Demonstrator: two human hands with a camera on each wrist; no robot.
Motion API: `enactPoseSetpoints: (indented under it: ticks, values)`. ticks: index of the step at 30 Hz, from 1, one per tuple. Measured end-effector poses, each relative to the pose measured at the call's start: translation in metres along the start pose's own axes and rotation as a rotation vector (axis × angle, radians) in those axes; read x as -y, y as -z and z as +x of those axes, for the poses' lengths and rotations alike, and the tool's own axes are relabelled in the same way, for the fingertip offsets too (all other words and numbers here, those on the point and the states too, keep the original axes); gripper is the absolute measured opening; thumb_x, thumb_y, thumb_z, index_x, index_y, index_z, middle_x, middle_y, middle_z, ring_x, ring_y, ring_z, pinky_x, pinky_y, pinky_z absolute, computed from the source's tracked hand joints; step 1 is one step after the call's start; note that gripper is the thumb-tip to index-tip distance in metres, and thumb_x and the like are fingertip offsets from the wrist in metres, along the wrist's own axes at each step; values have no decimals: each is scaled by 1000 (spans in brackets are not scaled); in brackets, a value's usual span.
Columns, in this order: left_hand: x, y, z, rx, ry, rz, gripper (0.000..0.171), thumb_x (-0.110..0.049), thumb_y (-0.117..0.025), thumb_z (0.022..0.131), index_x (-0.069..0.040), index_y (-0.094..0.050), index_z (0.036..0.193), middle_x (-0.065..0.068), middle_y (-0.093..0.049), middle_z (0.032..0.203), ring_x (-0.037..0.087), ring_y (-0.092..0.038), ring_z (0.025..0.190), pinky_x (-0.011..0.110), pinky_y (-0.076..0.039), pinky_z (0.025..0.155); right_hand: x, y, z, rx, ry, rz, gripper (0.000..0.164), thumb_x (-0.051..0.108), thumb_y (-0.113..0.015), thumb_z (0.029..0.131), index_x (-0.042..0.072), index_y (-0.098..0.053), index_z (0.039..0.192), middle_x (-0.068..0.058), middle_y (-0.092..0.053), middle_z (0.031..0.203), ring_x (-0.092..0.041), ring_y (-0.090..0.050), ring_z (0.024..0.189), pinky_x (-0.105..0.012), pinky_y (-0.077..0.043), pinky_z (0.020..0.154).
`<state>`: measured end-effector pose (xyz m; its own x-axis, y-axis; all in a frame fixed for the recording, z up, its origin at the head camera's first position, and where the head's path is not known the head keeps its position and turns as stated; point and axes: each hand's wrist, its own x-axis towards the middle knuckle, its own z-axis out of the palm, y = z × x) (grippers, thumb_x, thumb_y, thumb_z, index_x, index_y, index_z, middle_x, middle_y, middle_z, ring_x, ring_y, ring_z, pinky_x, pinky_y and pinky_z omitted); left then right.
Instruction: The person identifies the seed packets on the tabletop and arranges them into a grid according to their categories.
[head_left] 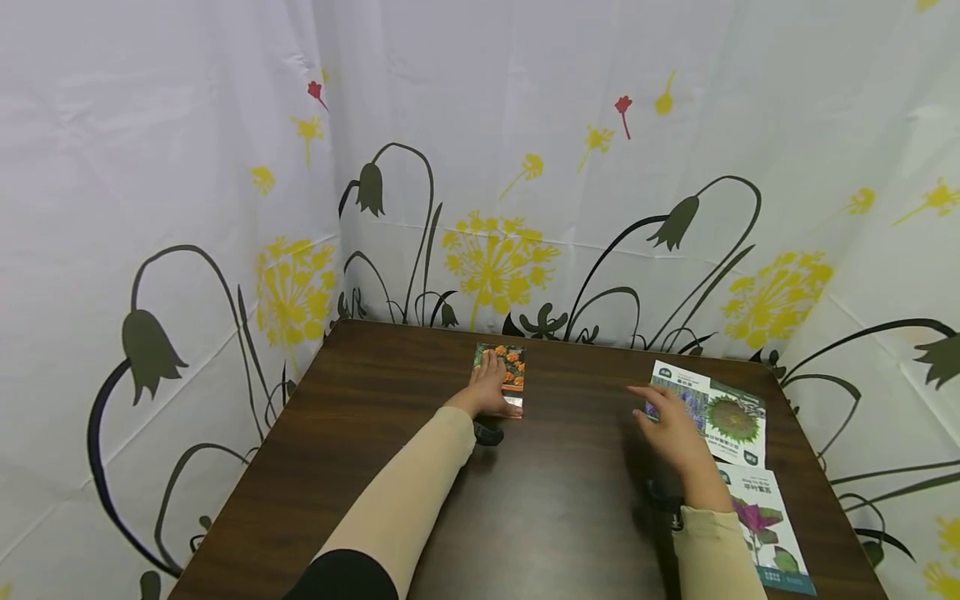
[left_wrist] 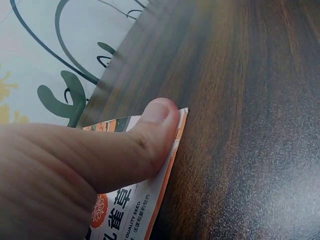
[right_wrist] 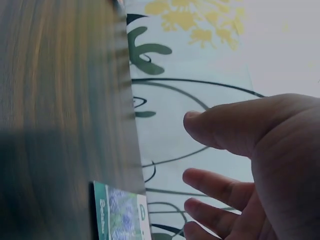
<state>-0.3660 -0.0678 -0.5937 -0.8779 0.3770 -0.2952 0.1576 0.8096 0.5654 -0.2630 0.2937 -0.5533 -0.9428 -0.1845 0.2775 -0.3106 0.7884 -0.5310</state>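
An orange-flower seed packet [head_left: 514, 367] lies near the table's back edge, partly covered by my left hand [head_left: 487, 390]. That hand rests on it with the fingers extended. In the left wrist view the thumb [left_wrist: 155, 125] presses on the white end of the packet [left_wrist: 155, 200], close to its edge. My right hand [head_left: 675, 437] hovers above the table on the right, holding nothing, its fingers apart. Beside and partly behind it is a seed packet with purple flowers [head_left: 686, 385], also visible in the right wrist view [right_wrist: 122, 215].
A sunflower seed packet [head_left: 733, 421] lies against the purple-flower one. Nearer the front right is a packet with a magenta flower [head_left: 765, 521]. The dark wooden table [head_left: 555, 500] meets a white flower-printed curtain [head_left: 480, 167] at the back.
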Motion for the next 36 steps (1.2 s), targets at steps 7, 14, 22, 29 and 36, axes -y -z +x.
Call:
enactPoseSetpoints:
  ticks: [7, 14, 22, 29, 36]
  values:
    - [0, -1, 1, -39, 29, 5, 128, -45, -88, 92, 1, -2, 174, 21, 19, 181, 36, 20, 170, 56, 2, 139, -7, 11, -1, -16, -32, -14, 42, 2, -73, 101, 2, -69, 142, -37, -60, 140, -58, -58, 130, -74, -48, 107]
    - [-3, 1, 2, -42, 41, 12, 127, -44, -88, 92, 1, -2, 174, 22, 18, 182, 37, 21, 170, 57, 1, 139, -16, 18, -2, -41, -59, 1, 39, 0, -73, 100, 1, -71, 139, -38, -60, 142, -59, -55, 134, -74, -44, 111]
    - [-4, 4, 0, -21, 30, 19, 128, -45, -88, 93, 0, -1, 175, 21, 20, 182, 36, 21, 170, 56, 3, 139, -34, 20, 3, -17, -115, -28, 39, 2, -72, 100, -1, -70, 139, -44, -55, 145, -63, -51, 135, -76, -41, 112]
    - [-4, 3, 2, -42, 40, 1, 128, -44, -89, 92, 2, -2, 174, 23, 18, 181, 37, 20, 170, 58, 2, 139, -48, 16, 9, 20, -133, -49, 40, 3, -72, 100, -1, -69, 140, -46, -51, 148, -66, -49, 137, -78, -41, 113]
    - [0, 3, 3, -21, 29, 21, 128, -47, -88, 92, -1, -2, 175, 23, 18, 181, 38, 18, 170, 55, 1, 139, -60, 3, 12, -26, -116, -89, 41, 0, -76, 95, -2, -71, 135, -49, -53, 141, -69, -52, 131, -79, -44, 108]
